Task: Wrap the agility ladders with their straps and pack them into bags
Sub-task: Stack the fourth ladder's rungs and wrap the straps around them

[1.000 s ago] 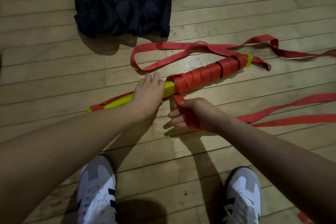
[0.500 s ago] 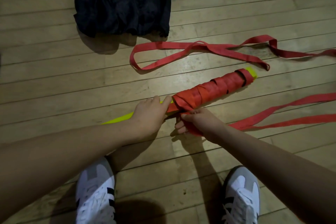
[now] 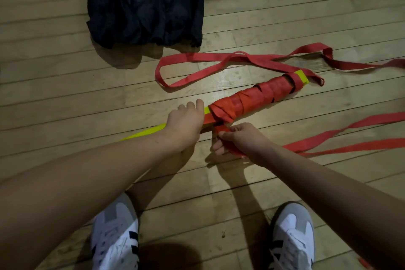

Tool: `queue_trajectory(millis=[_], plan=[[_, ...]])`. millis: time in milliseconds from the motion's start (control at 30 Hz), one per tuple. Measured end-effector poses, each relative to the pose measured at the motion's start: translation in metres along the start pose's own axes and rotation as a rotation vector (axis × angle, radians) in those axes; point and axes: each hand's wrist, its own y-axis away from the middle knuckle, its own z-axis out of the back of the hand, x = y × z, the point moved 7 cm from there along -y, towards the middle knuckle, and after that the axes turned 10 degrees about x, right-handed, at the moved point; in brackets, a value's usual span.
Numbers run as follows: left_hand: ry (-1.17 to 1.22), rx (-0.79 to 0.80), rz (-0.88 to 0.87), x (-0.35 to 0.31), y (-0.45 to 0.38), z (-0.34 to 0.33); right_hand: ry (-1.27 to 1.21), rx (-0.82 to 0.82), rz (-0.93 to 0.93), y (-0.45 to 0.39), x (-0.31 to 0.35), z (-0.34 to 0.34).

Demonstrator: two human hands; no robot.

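Our right hand (image 3: 238, 138) pinched the flat red strap (image 3: 341, 140) between thumb and curled fingers, just under the bundle, while our left hand (image 3: 184, 126) curled round the bare yellow slats beside the wrapping. The one agility ladder (image 3: 254, 101), a stack of thin yellow rungs bound into a lumpy red woven roll, lay slantwise near the middle of the plank floor (image 3: 54, 94), its yellow tip showing at the far end. Two strap lengths trailed toward the floor's right edge; another looped flat beyond the roll. One crumpled dark cloth bag (image 3: 144, 2) sat at the far edge. Two white-and-grey shoes (image 3: 116, 239) stood at the near edge.
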Motion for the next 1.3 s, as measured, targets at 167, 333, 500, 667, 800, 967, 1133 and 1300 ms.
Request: queue_trajectory(millis=[167,333,500,667,800,967,1133,1300], plan=[[-0.245,-0.09,0.01,0.004,-0.009,0.013,-0.057,0.108,-0.062,0.0,0.003,-0.007],[-0.5,-0.15,-0.125,-0.001,-0.001,-0.001,-0.138,0.135,-0.139,-0.003,-0.008,-0.011],[-0.379,-0.161,-0.158,-0.003,0.025,-0.02,-0.151,0.126,-0.161,-0.009,-0.019,-0.011],[-0.199,0.054,-0.236,-0.016,0.045,-0.037,-0.119,0.09,-0.103,-0.006,-0.021,-0.012],[-0.134,0.025,-0.163,-0.023,0.043,-0.034,-0.098,0.04,-0.06,-0.004,-0.024,-0.006],[-0.17,0.035,-0.075,-0.008,0.02,-0.016,-0.067,0.029,-0.036,-0.003,-0.015,-0.006],[-0.393,-0.076,-0.121,-0.003,0.003,-0.002,-0.074,0.032,-0.003,-0.007,0.004,0.0],[-0.399,-0.119,-0.206,0.001,0.006,-0.006,-0.163,0.042,-0.028,-0.009,-0.002,0.001]])
